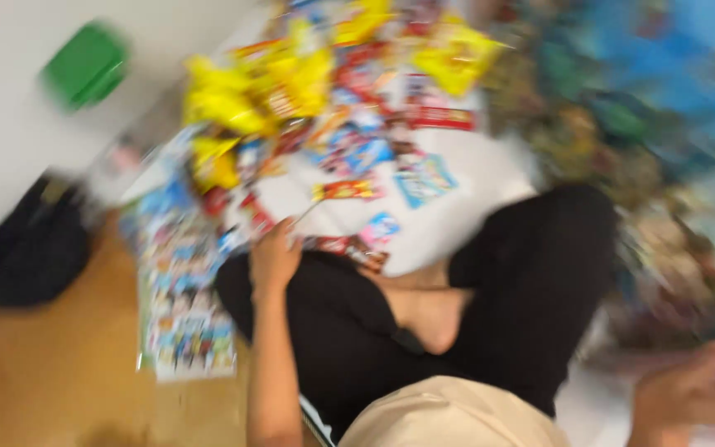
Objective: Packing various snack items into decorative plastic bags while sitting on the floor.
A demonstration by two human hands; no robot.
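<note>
Heavy motion blur, so details are rough. Person sits cross-legged on the floor [51,364], black trousers.

Left hand [273,258] reaches forward, fingers curled at the near edge of a white sheet [482,178]; looks like it's pinching a small packet [251,217], but can't tell for sure.

Right hand [688,396] sits low at the right edge, fingers spread, holding nothing, well apart from the left.

Sheet carries a loose heap of snack packs: yellow bags [246,91] at the far side, red and blue wrappers [357,149] nearer the knees.

No box or bin holds them.

Printed mat [184,323] lies left of the knee. Green box [86,64] top left, black bag [31,248] below it.
</note>
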